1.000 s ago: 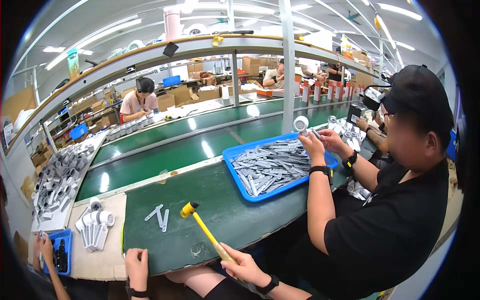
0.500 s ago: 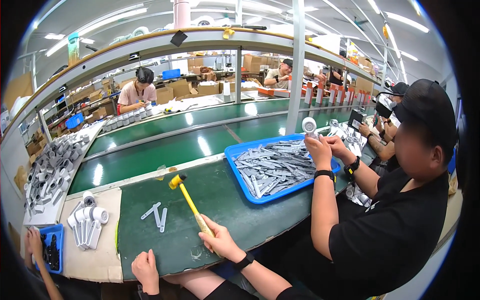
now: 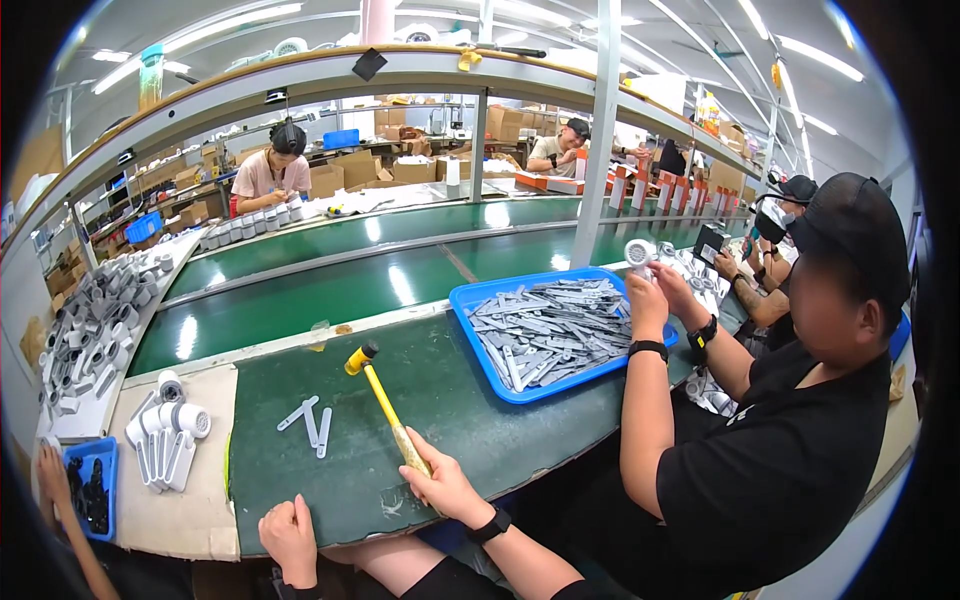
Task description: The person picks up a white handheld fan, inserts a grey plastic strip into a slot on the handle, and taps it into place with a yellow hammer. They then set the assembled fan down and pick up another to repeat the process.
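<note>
My right hand (image 3: 445, 485) grips the lower end of a yellow-handled mallet (image 3: 385, 405). The mallet lies slanted over the green bench mat (image 3: 440, 390), its yellow and black head (image 3: 360, 357) pointing away from me. My left hand (image 3: 290, 540) rests at the near edge of the mat with its fingers curled and nothing in it. Three flat grey strips (image 3: 312, 422) lie on the mat, left of the handle and beyond my left hand.
A blue tray (image 3: 480, 297) full of grey strips sits to the right. A co-worker in black (image 3: 790, 450) beside it holds up a white round part (image 3: 640, 252). White cylindrical parts (image 3: 165, 430) lie on a cardboard sheet on the left, by a small blue bin (image 3: 90, 485). Green conveyor belts run behind.
My right hand has pushed the mallet forward, so its head now lies farther from me on the mat. My left hand has stayed at the near edge.
</note>
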The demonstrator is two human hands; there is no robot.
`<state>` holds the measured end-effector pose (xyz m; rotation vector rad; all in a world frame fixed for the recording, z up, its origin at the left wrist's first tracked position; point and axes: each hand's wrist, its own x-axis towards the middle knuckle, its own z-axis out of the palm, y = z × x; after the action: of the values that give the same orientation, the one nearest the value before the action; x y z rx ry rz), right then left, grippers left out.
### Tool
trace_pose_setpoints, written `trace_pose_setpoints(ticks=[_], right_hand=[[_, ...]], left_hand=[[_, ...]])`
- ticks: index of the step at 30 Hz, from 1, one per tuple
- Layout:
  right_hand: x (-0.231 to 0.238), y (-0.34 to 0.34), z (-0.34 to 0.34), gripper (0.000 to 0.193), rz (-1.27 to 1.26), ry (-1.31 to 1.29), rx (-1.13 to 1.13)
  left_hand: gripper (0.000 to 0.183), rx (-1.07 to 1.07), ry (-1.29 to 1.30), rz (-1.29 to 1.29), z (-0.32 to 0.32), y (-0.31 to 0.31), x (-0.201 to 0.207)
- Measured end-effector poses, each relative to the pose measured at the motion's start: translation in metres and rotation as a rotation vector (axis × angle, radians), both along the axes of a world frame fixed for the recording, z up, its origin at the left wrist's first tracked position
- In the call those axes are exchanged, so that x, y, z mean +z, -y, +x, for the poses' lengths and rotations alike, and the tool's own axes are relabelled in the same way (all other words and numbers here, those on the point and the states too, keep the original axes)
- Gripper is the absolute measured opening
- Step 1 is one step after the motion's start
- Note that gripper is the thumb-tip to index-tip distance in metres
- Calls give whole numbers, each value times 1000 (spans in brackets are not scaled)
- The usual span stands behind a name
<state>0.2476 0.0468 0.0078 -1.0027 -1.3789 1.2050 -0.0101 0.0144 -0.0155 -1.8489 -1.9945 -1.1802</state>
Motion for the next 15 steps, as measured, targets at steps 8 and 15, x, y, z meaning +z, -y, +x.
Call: trace_pose_setpoints(ticks=[8, 15], right_hand=[[0, 0, 3, 69, -8, -12, -4], [-1, -2, 0, 69, -5, 4, -10]], left_hand=[[36, -7, -13, 36, 3, -1, 0], [36, -11, -1, 29, -1, -2, -1]])
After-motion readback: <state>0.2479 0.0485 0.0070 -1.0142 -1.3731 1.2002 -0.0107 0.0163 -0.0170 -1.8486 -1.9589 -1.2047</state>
